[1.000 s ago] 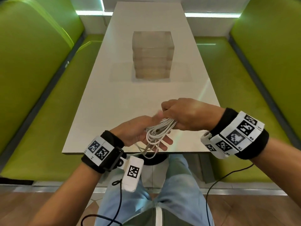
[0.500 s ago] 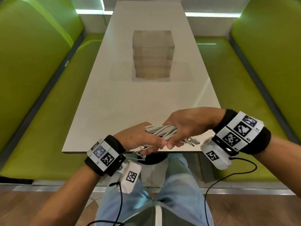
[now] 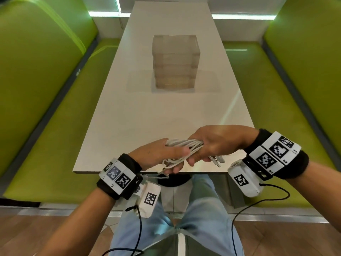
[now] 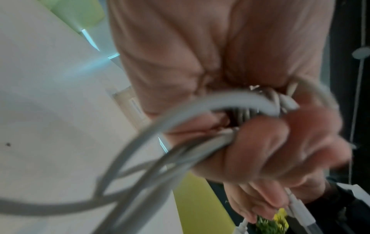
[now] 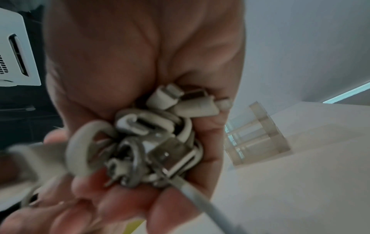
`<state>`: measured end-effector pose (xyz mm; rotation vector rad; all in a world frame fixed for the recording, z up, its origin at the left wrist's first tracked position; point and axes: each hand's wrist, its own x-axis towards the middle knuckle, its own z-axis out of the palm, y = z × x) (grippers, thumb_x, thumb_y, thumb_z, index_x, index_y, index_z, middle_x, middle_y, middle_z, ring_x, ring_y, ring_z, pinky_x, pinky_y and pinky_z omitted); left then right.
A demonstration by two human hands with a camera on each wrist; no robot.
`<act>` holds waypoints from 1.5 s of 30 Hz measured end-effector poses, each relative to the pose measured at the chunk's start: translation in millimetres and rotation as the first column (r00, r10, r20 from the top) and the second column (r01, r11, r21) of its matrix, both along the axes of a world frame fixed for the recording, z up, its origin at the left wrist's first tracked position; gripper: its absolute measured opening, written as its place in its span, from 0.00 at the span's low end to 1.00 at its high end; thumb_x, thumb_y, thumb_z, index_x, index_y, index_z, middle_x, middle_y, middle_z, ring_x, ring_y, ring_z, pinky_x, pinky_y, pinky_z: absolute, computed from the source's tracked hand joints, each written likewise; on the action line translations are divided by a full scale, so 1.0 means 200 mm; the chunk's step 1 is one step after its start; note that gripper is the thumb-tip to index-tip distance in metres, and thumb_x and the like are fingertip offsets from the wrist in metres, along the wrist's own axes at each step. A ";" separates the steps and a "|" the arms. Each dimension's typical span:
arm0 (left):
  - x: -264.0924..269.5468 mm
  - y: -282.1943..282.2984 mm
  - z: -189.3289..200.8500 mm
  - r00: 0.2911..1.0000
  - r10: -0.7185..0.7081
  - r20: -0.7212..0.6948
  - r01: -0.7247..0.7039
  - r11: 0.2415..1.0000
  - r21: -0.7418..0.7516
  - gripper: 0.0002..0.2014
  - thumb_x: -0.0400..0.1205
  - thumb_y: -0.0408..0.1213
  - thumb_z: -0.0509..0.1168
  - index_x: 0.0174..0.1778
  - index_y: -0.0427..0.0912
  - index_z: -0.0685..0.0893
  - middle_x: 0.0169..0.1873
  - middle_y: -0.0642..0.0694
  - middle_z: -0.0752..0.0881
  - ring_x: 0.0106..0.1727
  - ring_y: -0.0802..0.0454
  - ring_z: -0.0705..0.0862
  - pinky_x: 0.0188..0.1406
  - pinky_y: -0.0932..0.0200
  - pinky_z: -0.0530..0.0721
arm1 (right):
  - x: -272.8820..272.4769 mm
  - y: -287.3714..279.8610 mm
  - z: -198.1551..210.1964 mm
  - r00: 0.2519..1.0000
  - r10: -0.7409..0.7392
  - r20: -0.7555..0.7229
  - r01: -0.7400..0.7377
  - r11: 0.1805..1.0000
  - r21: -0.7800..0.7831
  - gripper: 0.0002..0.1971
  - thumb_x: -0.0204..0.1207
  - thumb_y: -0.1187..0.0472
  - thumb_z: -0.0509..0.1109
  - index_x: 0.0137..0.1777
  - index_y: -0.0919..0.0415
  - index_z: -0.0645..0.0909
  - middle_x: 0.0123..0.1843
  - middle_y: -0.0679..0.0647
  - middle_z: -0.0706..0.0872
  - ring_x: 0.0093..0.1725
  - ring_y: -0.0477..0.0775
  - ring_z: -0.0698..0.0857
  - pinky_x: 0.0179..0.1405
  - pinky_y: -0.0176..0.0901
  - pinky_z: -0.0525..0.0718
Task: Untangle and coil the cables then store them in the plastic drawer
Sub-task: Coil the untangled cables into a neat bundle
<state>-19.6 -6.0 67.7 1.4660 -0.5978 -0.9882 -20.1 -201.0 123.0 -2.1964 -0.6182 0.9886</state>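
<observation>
So both my left hand point(image 3: 158, 156) and right hand point(image 3: 214, 145) are clenched around the cables point(image 3: 184, 145), bunched but messy; plastic drawer point(image 3: 175, 61) looks shut, nothing stored yet.

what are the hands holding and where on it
Both hold the bundle of white cables: the right hand grips the end with the plugs, the left hand holds the looped end.
</observation>
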 end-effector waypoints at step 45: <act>0.05 -0.05 0.07 0.663 0.677 -0.320 -0.746 0.562 -0.357 0.46 0.54 0.53 0.84 0.67 0.44 0.76 0.56 0.40 0.85 0.58 0.47 0.86 0.47 0.52 0.88 | 0.04 0.23 -0.11 0.880 -0.449 0.156 0.411 0.884 0.222 0.11 0.73 0.50 0.73 0.40 0.58 0.84 0.36 0.55 0.87 0.35 0.53 0.82 0.38 0.48 0.78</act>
